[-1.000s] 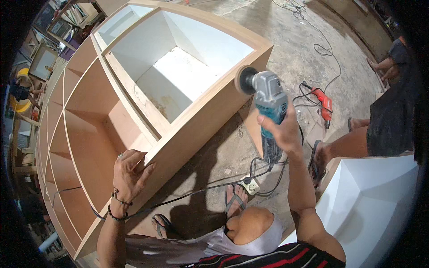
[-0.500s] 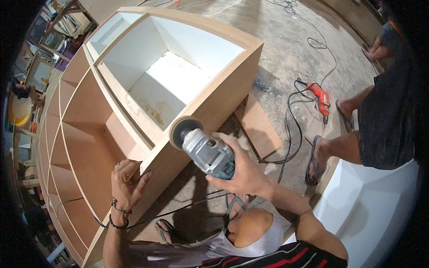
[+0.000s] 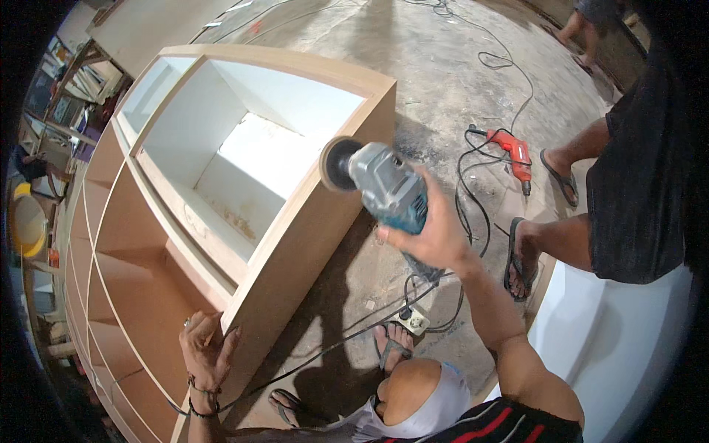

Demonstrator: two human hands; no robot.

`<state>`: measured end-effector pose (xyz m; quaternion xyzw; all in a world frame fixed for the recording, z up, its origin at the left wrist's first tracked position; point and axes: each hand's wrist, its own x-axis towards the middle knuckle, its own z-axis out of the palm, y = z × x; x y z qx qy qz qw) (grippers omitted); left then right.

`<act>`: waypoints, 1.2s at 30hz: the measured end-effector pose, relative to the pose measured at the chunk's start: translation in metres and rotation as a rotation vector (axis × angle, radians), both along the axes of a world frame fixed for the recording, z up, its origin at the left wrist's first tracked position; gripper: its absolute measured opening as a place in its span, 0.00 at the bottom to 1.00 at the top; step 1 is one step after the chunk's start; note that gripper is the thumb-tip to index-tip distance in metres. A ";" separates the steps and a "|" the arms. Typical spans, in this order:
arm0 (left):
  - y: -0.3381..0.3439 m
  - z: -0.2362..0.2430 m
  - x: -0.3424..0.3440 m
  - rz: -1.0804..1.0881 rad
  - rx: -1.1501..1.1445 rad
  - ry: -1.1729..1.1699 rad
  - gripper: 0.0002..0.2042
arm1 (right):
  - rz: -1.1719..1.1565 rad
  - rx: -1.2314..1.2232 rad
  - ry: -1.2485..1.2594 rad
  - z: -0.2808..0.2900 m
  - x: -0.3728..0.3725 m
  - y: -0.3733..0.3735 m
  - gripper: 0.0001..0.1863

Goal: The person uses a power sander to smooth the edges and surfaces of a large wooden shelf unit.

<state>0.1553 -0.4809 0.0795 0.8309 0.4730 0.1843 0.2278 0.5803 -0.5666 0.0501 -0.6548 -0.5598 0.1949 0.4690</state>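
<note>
My right hand (image 3: 441,235) is wrapped round the body of a grey and teal angle grinder (image 3: 389,186). The grinder's round sanding disc (image 3: 340,164) lies at the rim of a large wooden cabinet (image 3: 319,210); whether it touches the wood I cannot tell. Pale veneer covers the cabinet's frame and side, and white panels line one open compartment. Lower down that same edge, my left hand (image 3: 207,351) holds the cabinet's frame, thumb on the outer side and fingers bent over the rim. A ring and dark bracelets are on it.
A red corded drill (image 3: 513,153) lies on the concrete floor beside another person's sandalled foot (image 3: 523,258). Black cables run to a white power strip (image 3: 411,319) near my foot. A glossy white panel (image 3: 605,332) stands at the lower right. A yellow bucket (image 3: 28,225) is far left.
My right hand has carried the grinder up and right, farther along the cabinet's edge. My left hand stays on the frame. The view has shifted, showing the power strip and uncovering more floor.
</note>
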 end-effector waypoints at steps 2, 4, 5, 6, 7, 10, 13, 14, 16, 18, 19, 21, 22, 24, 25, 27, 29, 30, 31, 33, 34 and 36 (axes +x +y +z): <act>0.000 -0.001 0.000 0.008 0.025 -0.049 0.15 | -0.041 -0.008 0.114 -0.004 0.019 0.007 0.45; 0.001 0.006 0.004 -0.011 -0.028 0.057 0.14 | -0.058 -0.004 0.179 -0.005 0.037 0.014 0.44; 0.003 0.011 0.007 -0.014 -0.104 0.095 0.14 | -0.092 0.004 0.215 -0.007 0.046 0.018 0.44; 0.004 0.014 0.009 -0.017 -0.100 0.095 0.14 | -0.123 0.014 0.252 -0.009 0.055 0.024 0.43; 0.002 0.016 0.010 0.009 -0.114 0.104 0.15 | -0.109 0.041 0.225 -0.016 0.067 0.031 0.40; 0.000 0.020 0.015 0.042 -0.125 0.115 0.16 | -0.165 0.035 0.269 -0.016 0.088 0.036 0.38; 0.001 0.019 0.015 0.046 -0.146 0.105 0.16 | -0.221 0.069 0.374 -0.019 0.111 0.043 0.36; 0.001 0.018 0.014 0.043 -0.172 0.091 0.16 | -0.224 0.042 0.440 -0.020 0.122 0.046 0.34; 0.002 0.014 0.007 0.019 -0.110 0.105 0.17 | -0.226 0.024 0.516 -0.021 0.125 0.046 0.33; 0.004 0.019 0.011 -0.009 -0.043 0.120 0.18 | -0.291 0.073 0.638 -0.021 0.122 0.044 0.30; 0.006 0.023 0.019 -0.042 0.109 0.102 0.20 | -0.293 0.084 0.645 -0.026 0.121 0.039 0.30; 0.017 0.037 0.045 -0.152 0.306 0.093 0.27 | -0.354 0.073 0.697 -0.044 0.114 0.019 0.28; 0.030 0.044 0.067 -0.227 0.346 0.101 0.31 | -0.425 0.147 0.675 -0.053 0.103 0.009 0.28; 0.059 0.038 0.118 -0.349 0.292 0.001 0.34 | -0.512 0.189 0.724 -0.058 0.073 -0.020 0.27; 0.074 0.037 0.152 -0.418 0.241 -0.003 0.36 | -0.527 0.157 0.808 -0.056 0.057 -0.036 0.27; 0.106 0.020 0.229 -0.565 0.237 0.009 0.39 | -0.518 0.115 0.859 -0.070 0.042 -0.072 0.29; 0.143 0.009 0.296 -0.703 0.346 0.055 0.40 | -0.492 0.096 0.945 -0.088 0.021 -0.099 0.30; 0.162 0.006 0.325 -0.764 0.398 0.056 0.40 | -0.518 0.084 0.902 -0.098 0.011 -0.109 0.33; 0.177 -0.008 0.351 -0.751 0.441 0.029 0.36 | -0.551 0.054 0.848 -0.105 0.002 -0.120 0.36; 0.189 -0.019 0.396 -0.746 0.470 -0.011 0.33 | -0.617 -0.025 0.772 -0.096 -0.009 -0.142 0.39; 0.194 -0.013 0.411 -0.732 0.315 -0.019 0.26 | -0.663 -0.093 0.707 -0.092 -0.015 -0.147 0.41; 0.192 -0.010 0.430 -0.716 0.150 -0.032 0.20 | -0.689 -0.108 0.814 -0.093 -0.021 -0.157 0.43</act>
